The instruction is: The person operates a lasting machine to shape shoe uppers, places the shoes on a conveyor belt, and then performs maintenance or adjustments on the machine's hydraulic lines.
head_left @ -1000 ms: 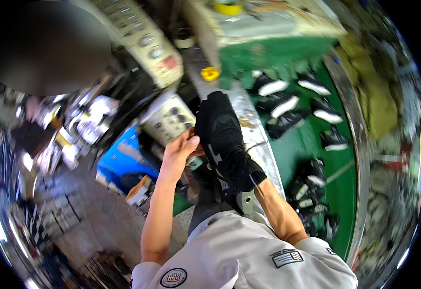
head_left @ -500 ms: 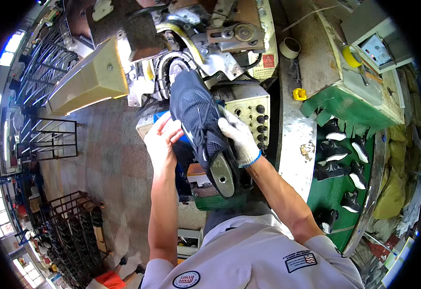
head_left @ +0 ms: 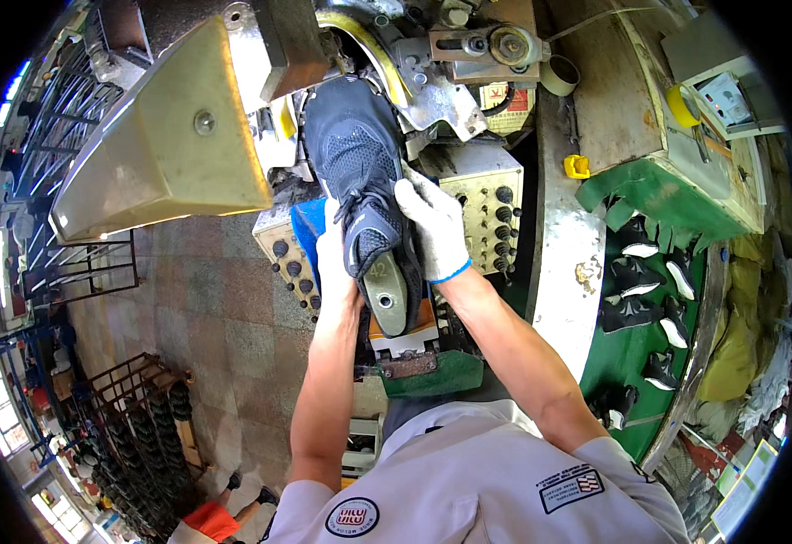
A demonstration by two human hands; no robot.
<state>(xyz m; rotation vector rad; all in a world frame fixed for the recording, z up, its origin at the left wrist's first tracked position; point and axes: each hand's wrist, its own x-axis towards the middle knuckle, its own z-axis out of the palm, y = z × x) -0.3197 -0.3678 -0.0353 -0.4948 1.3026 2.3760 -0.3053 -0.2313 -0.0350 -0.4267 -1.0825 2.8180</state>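
A black knit shoe upper [head_left: 355, 150] with laces is stretched over a grey-green shoe last [head_left: 386, 288], whose heel end with a round hole points toward me. The toe sits among the metal jaws of a shoe machine [head_left: 419, 86]; the toe's underside is hidden. My left hand [head_left: 334, 254], apparently bare, grips the shoe's left side near the heel, its fingers partly hidden. On the other side, my right hand [head_left: 434, 227], in a white glove with a blue cuff edge, presses against the shoe by the laces with its fingers wrapped along it.
A cream machine cover [head_left: 165, 154] juts out at left. Panels with black knobs [head_left: 485, 213] flank the shoe. At right, a metal ledge [head_left: 566, 272] borders a green conveyor [head_left: 636, 358] carrying several black shoes under a green-fringed box [head_left: 668, 199]. Racks [head_left: 133, 408] stand at left.
The shoe has moved forward and slightly left, its toe now inside the machine's jaws. My left hand has closed from loosely spread fingers onto the shoe's side. My right hand keeps its hold.
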